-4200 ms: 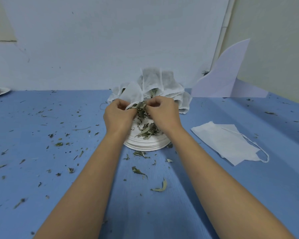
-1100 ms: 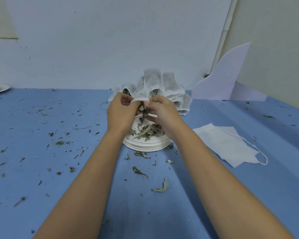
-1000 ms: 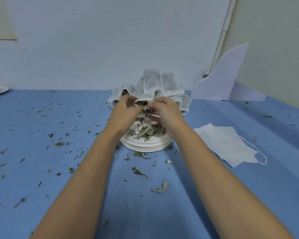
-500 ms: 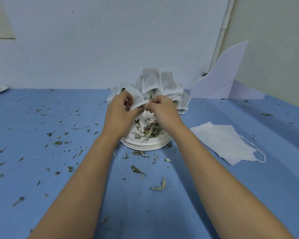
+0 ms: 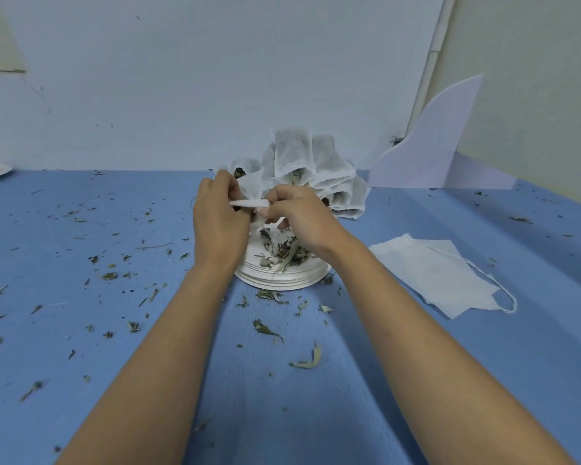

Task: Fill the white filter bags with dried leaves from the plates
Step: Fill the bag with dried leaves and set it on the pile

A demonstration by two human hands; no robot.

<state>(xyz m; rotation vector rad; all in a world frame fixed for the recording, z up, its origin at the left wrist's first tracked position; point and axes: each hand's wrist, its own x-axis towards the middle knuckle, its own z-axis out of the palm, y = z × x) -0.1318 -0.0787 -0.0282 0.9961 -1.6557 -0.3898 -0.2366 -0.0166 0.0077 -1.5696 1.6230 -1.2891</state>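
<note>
I hold my left hand (image 5: 218,223) and right hand (image 5: 302,219) close together just above the stack of plates (image 5: 282,280), with one white filter bag (image 5: 250,203) between them. On the left, my fingers (image 5: 227,186) are curled and pinch the bag's left end. On the right, the fingers (image 5: 277,196) are bunched together and clamp its other end. The gathered edge of the bag runs as a narrow white strip from one hand to the other. How the rest of it hangs I cannot tell, as my hands cover it.

Directly below my hands, dried leaves (image 5: 285,253) lie on the top plate. Just behind my hands stands a heap of filled bags (image 5: 302,162). To my right, flat empty bags (image 5: 430,273) lie on the blue table (image 5: 81,246), well apart from the plates. Leaf crumbs (image 5: 265,328) are scattered over the table around them.
</note>
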